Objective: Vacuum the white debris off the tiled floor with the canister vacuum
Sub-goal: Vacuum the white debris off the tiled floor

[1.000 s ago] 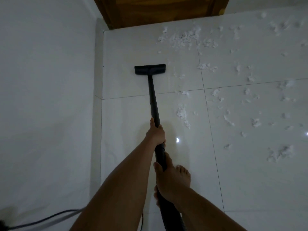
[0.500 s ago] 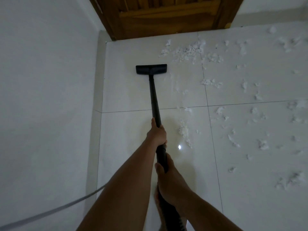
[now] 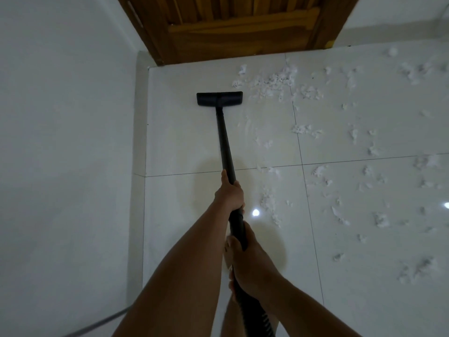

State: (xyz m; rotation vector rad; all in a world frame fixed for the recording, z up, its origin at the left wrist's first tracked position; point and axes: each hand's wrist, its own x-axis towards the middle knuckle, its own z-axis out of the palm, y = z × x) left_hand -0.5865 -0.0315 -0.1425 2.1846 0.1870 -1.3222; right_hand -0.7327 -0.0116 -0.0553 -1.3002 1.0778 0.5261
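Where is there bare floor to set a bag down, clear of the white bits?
Bare tile runs as a strip between the left wall and the vacuum wand, from the floor head back toward the camera. Right of the wand is crowded: white debris thick near the wooden door, scattered across the other tiles.

No readable text, label or number anywhere.

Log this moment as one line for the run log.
left hand grips wand, right hand grips it lower | nozzle on floor | debris lies right of nozzle
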